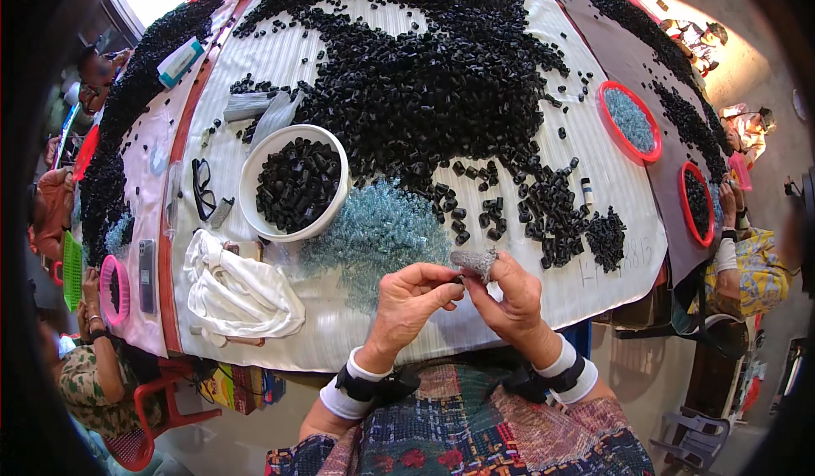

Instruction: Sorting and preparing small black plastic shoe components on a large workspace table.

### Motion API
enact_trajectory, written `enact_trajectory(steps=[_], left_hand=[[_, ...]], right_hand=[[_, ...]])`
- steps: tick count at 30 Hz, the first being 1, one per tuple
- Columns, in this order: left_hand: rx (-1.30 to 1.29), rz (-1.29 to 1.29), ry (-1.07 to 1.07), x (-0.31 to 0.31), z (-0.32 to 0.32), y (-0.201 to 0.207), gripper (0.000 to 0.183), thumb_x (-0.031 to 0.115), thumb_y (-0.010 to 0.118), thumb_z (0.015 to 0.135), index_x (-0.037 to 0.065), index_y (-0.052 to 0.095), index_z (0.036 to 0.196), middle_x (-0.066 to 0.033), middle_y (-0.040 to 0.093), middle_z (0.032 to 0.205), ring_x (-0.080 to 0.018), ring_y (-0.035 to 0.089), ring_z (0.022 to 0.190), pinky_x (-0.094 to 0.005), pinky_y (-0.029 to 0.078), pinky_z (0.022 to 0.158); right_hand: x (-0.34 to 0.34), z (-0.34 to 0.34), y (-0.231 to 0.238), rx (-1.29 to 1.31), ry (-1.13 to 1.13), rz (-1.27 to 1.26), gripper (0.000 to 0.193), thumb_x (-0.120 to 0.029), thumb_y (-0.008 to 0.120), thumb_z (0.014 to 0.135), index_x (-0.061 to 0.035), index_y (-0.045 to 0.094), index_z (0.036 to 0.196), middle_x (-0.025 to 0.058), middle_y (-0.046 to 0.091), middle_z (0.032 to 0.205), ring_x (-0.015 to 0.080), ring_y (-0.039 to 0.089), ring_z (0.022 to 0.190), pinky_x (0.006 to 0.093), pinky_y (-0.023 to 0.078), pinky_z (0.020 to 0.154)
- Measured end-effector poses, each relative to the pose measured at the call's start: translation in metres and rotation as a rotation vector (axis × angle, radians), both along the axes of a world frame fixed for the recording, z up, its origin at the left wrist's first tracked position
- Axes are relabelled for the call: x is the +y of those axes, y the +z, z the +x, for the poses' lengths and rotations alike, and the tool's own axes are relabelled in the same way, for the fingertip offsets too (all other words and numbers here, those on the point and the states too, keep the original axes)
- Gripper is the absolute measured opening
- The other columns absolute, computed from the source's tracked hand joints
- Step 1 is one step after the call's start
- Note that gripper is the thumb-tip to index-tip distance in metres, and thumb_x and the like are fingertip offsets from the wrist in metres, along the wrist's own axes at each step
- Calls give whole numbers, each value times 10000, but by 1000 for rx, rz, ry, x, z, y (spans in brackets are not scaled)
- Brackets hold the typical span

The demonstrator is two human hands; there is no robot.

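My left hand [409,308] and my right hand [512,299] meet just over the table's near edge. Fingers of both hands pinch a small black piece [459,281] between them; its exact shape is mostly hidden. A grey knitted finger cover [474,261] sits on a finger of my right hand. Just beyond my left hand lies a heap of small translucent blue pieces [373,234]. Past my right hand are loose black cylindrical pieces [552,213], with a separate cluster of smaller black pieces [605,240] to their right.
A white bowl [255,157] of black pieces stands at left, near eyeglasses [203,189] and a white cloth [233,285]. A large black heap [424,85] covers the table's far part. At right is a red-rimmed tray [604,119] of blue pieces. Other people sit at both sides.
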State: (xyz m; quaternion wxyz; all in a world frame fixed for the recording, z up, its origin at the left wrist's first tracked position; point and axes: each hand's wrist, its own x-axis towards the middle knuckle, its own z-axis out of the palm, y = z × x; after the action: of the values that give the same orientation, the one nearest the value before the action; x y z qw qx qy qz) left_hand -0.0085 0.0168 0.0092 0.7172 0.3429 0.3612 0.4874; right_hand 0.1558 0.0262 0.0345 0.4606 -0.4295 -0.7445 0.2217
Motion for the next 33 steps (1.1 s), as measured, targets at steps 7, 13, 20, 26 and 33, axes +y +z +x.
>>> enact_trajectory(steps=[7,13,20,26,33], left_hand=[[-79,-7,46,2,-4,-2,185,-21,661,815,-46,612,991,-116,669,882,-145,654,775,-230,545,647],[-98,10,50,6,-9,-9,186,-18,653,822,-48,608,999,-116,667,876,-145,652,778,-235,546,653],[-127,-44,49,6,-17,-13,175,-18,646,826,-48,608,995,-112,662,879,-148,650,774,-238,548,649],[-156,-57,45,7,-23,-12,180,-13,650,826,-48,607,997,-113,659,893,-152,652,774,-237,550,646],[-138,-48,66,6,-26,-14,169,-22,645,821,-46,595,980,-146,665,902,-170,664,747,-256,561,615]], right_hand=[[3,-5,7,89,-46,-70,244,88,644,710,5,612,937,115,579,764,211,567,601,278,462,513],[15,-2,6,-92,180,143,331,80,634,727,-14,624,1044,100,621,830,173,600,680,268,475,542],[72,-3,-21,-142,-239,-127,123,0,581,824,-3,571,946,129,584,731,240,595,630,321,466,538],[104,-19,-30,-404,-231,-79,120,-48,608,771,-16,525,851,160,576,782,346,559,766,425,449,684],[107,-29,-47,-541,-276,-38,198,-62,619,740,-36,517,908,132,556,833,323,547,807,419,446,723]])
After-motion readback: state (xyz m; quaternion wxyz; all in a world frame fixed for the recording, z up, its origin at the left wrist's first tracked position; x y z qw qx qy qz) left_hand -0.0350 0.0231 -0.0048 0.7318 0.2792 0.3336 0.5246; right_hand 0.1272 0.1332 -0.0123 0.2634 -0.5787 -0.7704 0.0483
